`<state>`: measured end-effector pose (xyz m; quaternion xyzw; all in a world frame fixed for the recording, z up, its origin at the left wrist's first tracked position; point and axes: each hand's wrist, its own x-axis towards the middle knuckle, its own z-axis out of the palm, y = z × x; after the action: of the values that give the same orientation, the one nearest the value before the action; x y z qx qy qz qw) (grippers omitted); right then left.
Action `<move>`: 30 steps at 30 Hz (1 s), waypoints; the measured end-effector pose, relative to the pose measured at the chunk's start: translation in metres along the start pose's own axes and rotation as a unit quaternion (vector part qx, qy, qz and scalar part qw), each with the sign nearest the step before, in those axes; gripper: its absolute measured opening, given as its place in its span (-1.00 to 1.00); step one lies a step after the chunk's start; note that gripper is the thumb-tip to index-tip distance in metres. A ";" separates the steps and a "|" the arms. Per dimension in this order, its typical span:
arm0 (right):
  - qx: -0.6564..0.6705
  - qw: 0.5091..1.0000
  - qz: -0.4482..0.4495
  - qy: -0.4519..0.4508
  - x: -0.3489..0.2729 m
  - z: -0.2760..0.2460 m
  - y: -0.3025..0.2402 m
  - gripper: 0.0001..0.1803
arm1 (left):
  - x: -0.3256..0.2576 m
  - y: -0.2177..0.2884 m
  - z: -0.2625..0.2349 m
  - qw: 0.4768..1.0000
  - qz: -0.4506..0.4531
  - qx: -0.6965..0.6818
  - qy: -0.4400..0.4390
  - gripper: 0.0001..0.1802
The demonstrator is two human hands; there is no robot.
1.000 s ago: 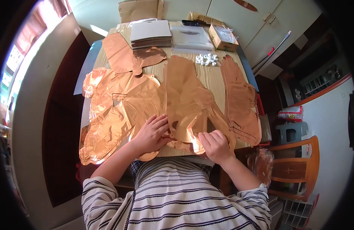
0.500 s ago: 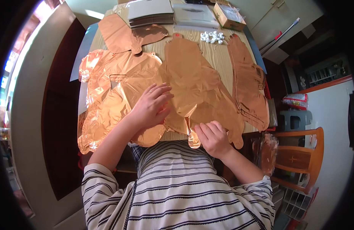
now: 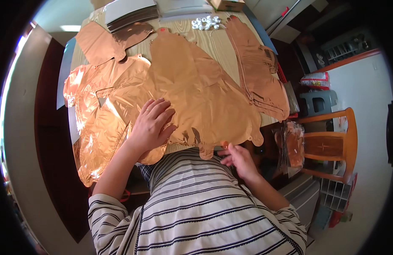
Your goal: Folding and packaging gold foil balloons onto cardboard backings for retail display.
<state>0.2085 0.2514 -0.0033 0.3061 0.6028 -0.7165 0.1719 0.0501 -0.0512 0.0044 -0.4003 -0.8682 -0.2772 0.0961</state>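
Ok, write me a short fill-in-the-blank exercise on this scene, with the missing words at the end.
1. The left hand wears a ____ on one finger.
2. The large foil piece lies on a wood-grain ____.
3. The wooden chair stands on the person's ____-hand side.
4. The person's white top has dark ____.

Missing words: ring; table; right; stripes.

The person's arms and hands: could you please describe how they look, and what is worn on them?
The sleeves are white with thin dark stripes and end around the elbows, leaving the forearms bare. Neither the left hand nor the right hand wears a glove. A thin ring shows on one left finger; the right fingers are somewhat blurred.
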 end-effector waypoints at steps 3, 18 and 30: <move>0.089 0.994 -0.031 0.046 0.013 0.016 0.004 -0.53 | 0.005 0.003 -0.003 1.000 0.013 0.009 0.008 -0.49; -0.040 0.973 -0.193 0.122 0.023 0.011 -0.030 -0.70 | 0.060 -0.003 0.034 0.993 0.097 -0.070 -0.001 -0.57; -0.437 0.723 -0.492 0.209 0.017 0.023 -0.038 -0.88 | 0.064 0.009 0.036 0.991 0.094 0.083 -0.055 -0.48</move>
<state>0.1670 0.2389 0.0163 -0.0003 0.9357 -0.2754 -0.2205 0.0166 0.0147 0.0031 -0.4851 -0.8507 -0.1715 0.1071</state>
